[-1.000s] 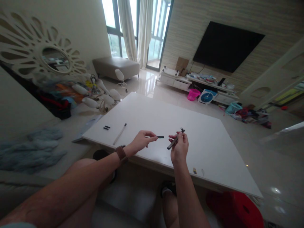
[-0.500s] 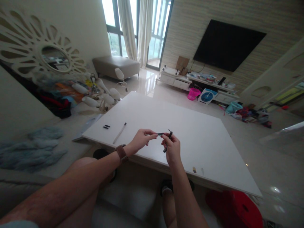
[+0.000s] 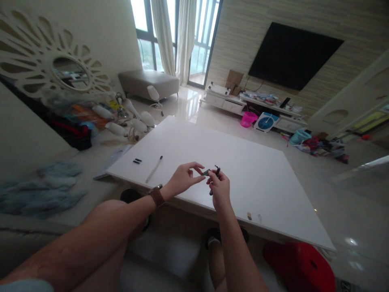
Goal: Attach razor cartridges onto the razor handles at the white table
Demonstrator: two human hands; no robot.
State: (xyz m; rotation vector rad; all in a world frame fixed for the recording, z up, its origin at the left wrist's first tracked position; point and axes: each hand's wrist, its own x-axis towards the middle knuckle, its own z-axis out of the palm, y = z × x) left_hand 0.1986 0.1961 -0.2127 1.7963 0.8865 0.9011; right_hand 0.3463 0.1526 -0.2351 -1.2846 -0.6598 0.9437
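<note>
My left hand [image 3: 184, 178] pinches a small dark piece [image 3: 206, 172] between thumb and forefinger, above the near part of the white table [image 3: 267, 190]. My right hand [image 3: 219, 188] is closed round a dark pen body [image 3: 213, 181] held nearly upright, its top end touching the small piece. A brown watch strap sits on my left wrist. On the table to the left lie a pale thin pen tube [image 3: 154, 169] and two small black caps [image 3: 137, 161].
Two tiny bits [image 3: 249, 216] lie near the table's front edge. A red stool [image 3: 304, 263] stands below the table's right corner. White lamp shades [image 3: 133, 121] and clutter sit on the left ledge; a TV and cabinet line the far wall.
My right hand has brought the pen body leftward and my two hands have met. The small piece now touches the pen's top, where a second ago they were apart.
</note>
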